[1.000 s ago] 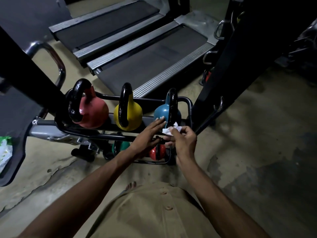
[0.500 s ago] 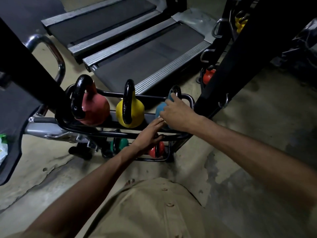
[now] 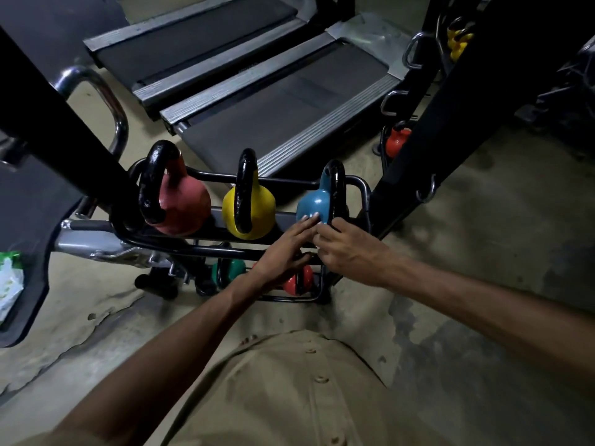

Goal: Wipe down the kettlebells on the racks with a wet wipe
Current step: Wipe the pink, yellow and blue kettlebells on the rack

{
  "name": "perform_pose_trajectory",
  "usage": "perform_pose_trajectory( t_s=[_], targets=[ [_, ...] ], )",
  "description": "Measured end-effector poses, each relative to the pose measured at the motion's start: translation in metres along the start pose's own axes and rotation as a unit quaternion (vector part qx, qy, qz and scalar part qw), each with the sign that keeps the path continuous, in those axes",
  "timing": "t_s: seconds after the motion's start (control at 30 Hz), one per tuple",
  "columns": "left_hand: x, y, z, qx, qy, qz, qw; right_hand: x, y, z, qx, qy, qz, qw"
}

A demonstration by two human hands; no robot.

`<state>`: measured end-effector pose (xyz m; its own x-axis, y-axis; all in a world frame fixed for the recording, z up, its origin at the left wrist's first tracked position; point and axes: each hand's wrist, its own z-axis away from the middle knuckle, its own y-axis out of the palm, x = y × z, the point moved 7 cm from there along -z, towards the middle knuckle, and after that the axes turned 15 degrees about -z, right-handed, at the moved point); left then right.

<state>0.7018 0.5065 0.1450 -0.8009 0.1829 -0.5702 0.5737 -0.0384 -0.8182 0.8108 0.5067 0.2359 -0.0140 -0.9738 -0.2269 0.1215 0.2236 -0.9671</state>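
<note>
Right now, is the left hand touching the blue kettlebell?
Touching. The head view shows the left hand reaching out with straight fingertips laid flat on the lower front of the blue kettlebell, with no gap between them.

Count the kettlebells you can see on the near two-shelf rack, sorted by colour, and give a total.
Red: 2, the top red kettlebell and the lower red kettlebell
Yellow: 1, the yellow kettlebell
Blue: 1, the blue kettlebell
Green: 1, the green kettlebell
Total: 5 in view; the left hand may hide more below.
</note>
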Motion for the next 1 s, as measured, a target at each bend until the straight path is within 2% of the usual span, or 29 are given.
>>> perform_pose_trajectory(
  t_s=[0.1,0.17,0.2,0.23,0.27,0.3,0.37,0.4,0.43,0.47,0.5,0.57,0.63,0.77,0.9,1.0],
  targets=[
    [-0.002,-0.002,0.001,0.002,0.007,-0.003,1.000,-0.003,0.011,0.022,-0.040,0.060,-0.045,0.996],
    [-0.002,-0.001,0.000,0.004,0.002,0.001,1.000,-0.018,0.013,0.038,-0.104,0.147,-0.109,0.978],
    [-0.002,-0.001,0.000,0.004,-0.003,0.004,1.000,-0.028,0.011,0.047,-0.148,0.215,-0.154,0.953],
    [-0.002,0.000,0.000,0.001,-0.010,0.005,1.000,-0.039,0.012,0.058,-0.197,0.298,-0.211,0.910],
    [-0.002,0.001,0.000,-0.003,-0.018,0.007,1.000,-0.049,0.014,0.069,-0.244,0.390,-0.285,0.841],
    [-0.003,0.001,0.000,-0.008,-0.025,0.009,1.000,-0.056,0.021,0.078,-0.291,0.466,-0.378,0.746],
    [-0.003,0.002,0.001,-0.013,-0.041,0.013,0.999,-0.060,0.042,0.083,-0.378,0.527,-0.555,0.521],
    [-0.004,0.003,0.001,-0.013,-0.046,0.013,0.999,-0.060,0.053,0.079,-0.399,0.533,-0.613,0.425],
    [-0.005,0.003,0.001,-0.011,-0.047,0.012,0.999,-0.058,0.061,0.071,-0.402,0.533,-0.655,0.355],
    [-0.005,0.003,0.001,-0.009,-0.045,0.008,0.999,-0.057,0.067,0.062,-0.396,0.528,-0.686,0.308],
    [-0.005,0.004,0.000,-0.005,-0.044,0.004,0.999,-0.055,0.071,0.052,-0.383,0.518,-0.713,0.276],
    [-0.003,0.004,0.000,0.001,-0.045,-0.009,0.999,-0.056,0.076,0.038,-0.352,0.494,-0.758,0.239],
    [-0.001,0.004,0.001,0.004,-0.051,-0.019,0.999,-0.061,0.079,0.032,-0.321,0.476,-0.786,0.228],
    [-0.002,0.005,0.000,0.003,-0.054,-0.017,0.998,-0.067,0.079,0.034,-0.284,0.448,-0.801,0.277],
    [-0.002,0.006,-0.001,0.009,-0.045,-0.016,0.999,-0.056,0.074,0.051,-0.333,0.440,-0.774,0.310],
    [-0.001,0.006,0.000,0.007,-0.047,-0.010,0.999,-0.040,0.072,0.059,-0.374,0.466,-0.739,0.312]
  ],
)
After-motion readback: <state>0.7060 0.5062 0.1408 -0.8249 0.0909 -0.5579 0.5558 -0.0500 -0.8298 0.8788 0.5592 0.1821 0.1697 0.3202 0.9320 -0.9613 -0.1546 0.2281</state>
